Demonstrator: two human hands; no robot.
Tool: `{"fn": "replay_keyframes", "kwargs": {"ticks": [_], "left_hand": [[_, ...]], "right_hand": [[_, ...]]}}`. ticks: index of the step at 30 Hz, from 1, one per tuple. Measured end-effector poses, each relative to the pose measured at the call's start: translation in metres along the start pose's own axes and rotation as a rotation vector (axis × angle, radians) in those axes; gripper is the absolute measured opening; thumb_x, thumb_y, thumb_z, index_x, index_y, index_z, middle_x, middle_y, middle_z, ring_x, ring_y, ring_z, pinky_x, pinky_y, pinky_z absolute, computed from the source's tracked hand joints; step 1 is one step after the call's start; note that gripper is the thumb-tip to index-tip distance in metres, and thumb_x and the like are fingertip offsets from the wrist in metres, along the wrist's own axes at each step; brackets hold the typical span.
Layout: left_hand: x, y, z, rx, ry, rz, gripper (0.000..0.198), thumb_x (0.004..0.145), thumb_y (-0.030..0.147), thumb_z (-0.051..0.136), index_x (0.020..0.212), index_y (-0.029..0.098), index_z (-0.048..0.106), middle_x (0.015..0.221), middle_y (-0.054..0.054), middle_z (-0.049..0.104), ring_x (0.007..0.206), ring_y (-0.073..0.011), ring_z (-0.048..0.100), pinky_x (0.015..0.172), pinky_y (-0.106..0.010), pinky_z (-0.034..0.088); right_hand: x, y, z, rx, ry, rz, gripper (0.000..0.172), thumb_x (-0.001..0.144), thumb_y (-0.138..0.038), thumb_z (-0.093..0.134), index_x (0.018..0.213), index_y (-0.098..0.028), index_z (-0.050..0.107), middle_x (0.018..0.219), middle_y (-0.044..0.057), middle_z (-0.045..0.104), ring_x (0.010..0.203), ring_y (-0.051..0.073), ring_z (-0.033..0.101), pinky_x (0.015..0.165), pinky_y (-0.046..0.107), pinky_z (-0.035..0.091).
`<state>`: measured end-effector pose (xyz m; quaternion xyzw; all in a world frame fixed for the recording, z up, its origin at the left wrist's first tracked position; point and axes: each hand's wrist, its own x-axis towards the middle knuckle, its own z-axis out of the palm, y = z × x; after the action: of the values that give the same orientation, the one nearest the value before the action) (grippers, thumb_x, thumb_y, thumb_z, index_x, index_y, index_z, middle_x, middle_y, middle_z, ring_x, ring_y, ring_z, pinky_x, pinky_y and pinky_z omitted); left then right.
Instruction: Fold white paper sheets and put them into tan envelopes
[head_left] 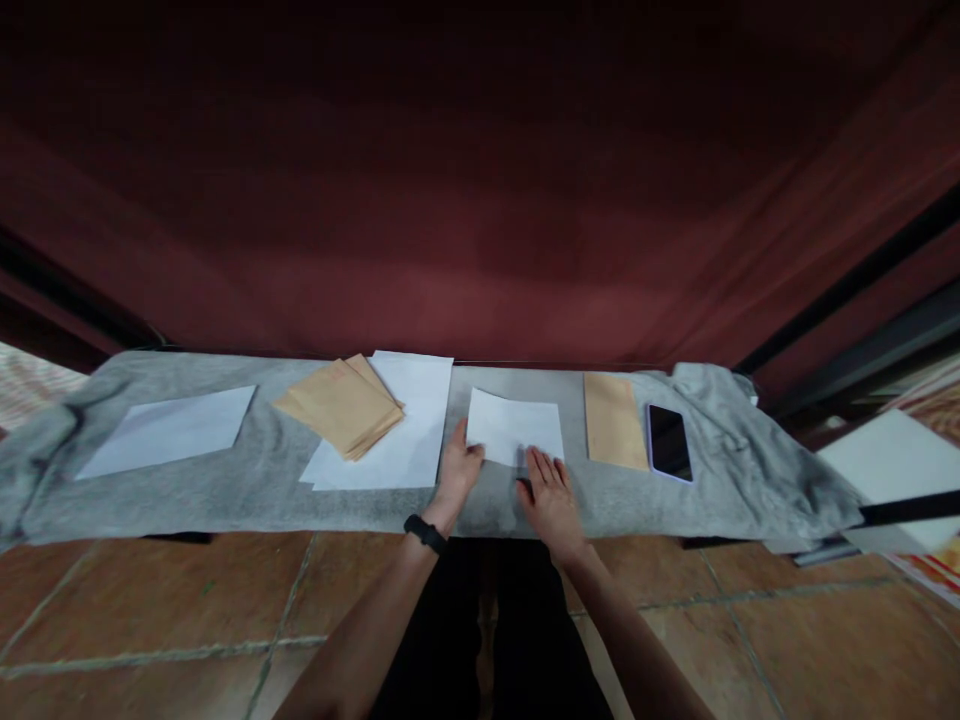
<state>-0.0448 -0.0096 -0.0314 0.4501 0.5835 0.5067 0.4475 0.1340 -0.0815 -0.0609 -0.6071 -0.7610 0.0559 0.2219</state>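
A white sheet of paper [514,425] lies in front of me on a grey cloth. It is smaller than the white sheets on its left and looks folded, with its upper left corner slightly raised. My left hand [457,467], with a dark band on the wrist, pinches the sheet's left edge between thumb and fingers. Stretched flat, the fingers of my right hand [551,500] rest on the sheet's lower right edge. Just right of the sheet lies a brown envelope [615,420], apart from both hands.
Left of my hands, several brown envelopes [341,405] lie fanned over white sheets [416,430]. Another white sheet [172,430] is farther left. A phone [669,442] lies right of the single envelope. The grey cloth [270,500] covers a narrow surface against a dark red panel [480,250].
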Motion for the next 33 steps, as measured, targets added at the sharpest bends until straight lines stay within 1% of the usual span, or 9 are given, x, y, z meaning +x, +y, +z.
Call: {"fn": "replay_keyframes", "kwargs": {"ticks": [5,9,12,15,18,20,24,28,33], "left_hand": [[-0.018,0.043,0.015,-0.08,-0.182,0.154,0.037,0.082,0.021,0.06,0.118,0.019,0.069,0.12,-0.006,0.074,0.109,-0.024,0.069,0.1,-0.039,0.054],[-0.025,0.065,0.021,-0.185,-0.263,0.118,0.048,0.094,0.047,0.059,0.133,0.019,0.064,0.128,-0.011,0.071,0.117,-0.0264,0.067,0.096,-0.038,0.056],[-0.026,0.054,0.023,-0.19,-0.163,-0.004,0.055,0.1,0.058,0.046,0.136,0.02,0.06,0.145,-0.013,0.06,0.134,-0.0267,0.056,0.097,-0.036,0.056],[-0.028,0.031,0.025,-0.147,-0.089,-0.213,0.057,0.095,0.057,0.058,0.137,0.019,0.058,0.141,-0.016,0.062,0.127,-0.0272,0.062,0.089,-0.036,0.059],[-0.034,0.016,0.03,-0.278,-0.234,-0.32,0.055,0.085,0.052,0.072,0.129,0.02,0.062,0.123,-0.014,0.073,0.106,-0.0265,0.073,0.08,-0.036,0.062],[-0.038,0.012,0.034,-0.42,-0.313,-0.352,0.051,0.08,0.046,0.078,0.122,0.02,0.066,0.122,-0.012,0.074,0.102,-0.0255,0.074,0.081,-0.036,0.062],[-0.041,0.006,0.037,-0.486,-0.226,-0.358,0.045,0.071,0.033,0.083,0.11,0.018,0.069,0.12,-0.012,0.075,0.101,-0.0247,0.074,0.08,-0.033,0.06],[-0.037,-0.003,0.027,-0.274,-0.108,-0.227,0.041,0.071,0.033,0.08,0.107,0.018,0.067,0.108,-0.01,0.077,0.091,-0.0219,0.074,0.069,-0.028,0.058],[-0.023,-0.007,0.007,-0.088,-0.032,-0.116,0.039,0.075,0.026,0.074,0.111,0.018,0.063,0.096,-0.006,0.076,0.082,-0.0196,0.072,0.066,-0.028,0.056]], "right_hand": [[0.028,-0.017,-0.008,0.204,0.092,0.112,0.052,0.102,-0.03,0.042,0.151,-0.016,0.048,0.153,0.015,0.053,0.139,0.029,0.053,0.115,0.046,0.045],[0.053,-0.018,-0.023,0.56,0.223,0.294,0.046,0.104,-0.04,0.035,0.137,-0.021,0.061,0.136,0.012,0.068,0.118,0.028,0.068,0.1,0.042,0.055],[0.063,-0.01,-0.031,0.883,0.32,0.404,0.046,0.102,-0.054,0.038,0.116,-0.021,0.068,0.114,0.01,0.077,0.104,0.026,0.073,0.086,0.037,0.059],[0.064,-0.006,-0.032,1.168,0.34,0.455,0.043,0.099,-0.058,0.041,0.108,-0.023,0.064,0.109,0.007,0.077,0.101,0.023,0.074,0.082,0.034,0.061],[0.057,-0.012,-0.028,1.431,0.372,0.506,0.033,0.096,-0.056,0.049,0.106,-0.026,0.06,0.111,0.006,0.076,0.104,0.021,0.074,0.089,0.036,0.062],[0.051,-0.017,-0.025,1.568,0.403,0.557,0.029,0.094,-0.053,0.055,0.104,-0.026,0.059,0.11,0.005,0.077,0.104,0.021,0.073,0.092,0.038,0.062],[0.039,-0.018,-0.017,1.632,0.389,0.592,0.023,0.093,-0.048,0.056,0.101,-0.027,0.059,0.108,0.006,0.077,0.109,0.023,0.073,0.098,0.043,0.061],[0.03,-0.009,-0.009,1.588,0.348,0.635,0.015,0.088,-0.043,0.06,0.09,-0.028,0.059,0.1,0.006,0.078,0.105,0.025,0.074,0.097,0.047,0.062],[0.025,0.001,0.0,1.482,0.39,0.611,0.022,0.085,-0.049,0.062,0.081,-0.028,0.057,0.085,0.006,0.076,0.086,0.025,0.076,0.089,0.051,0.064]]}}
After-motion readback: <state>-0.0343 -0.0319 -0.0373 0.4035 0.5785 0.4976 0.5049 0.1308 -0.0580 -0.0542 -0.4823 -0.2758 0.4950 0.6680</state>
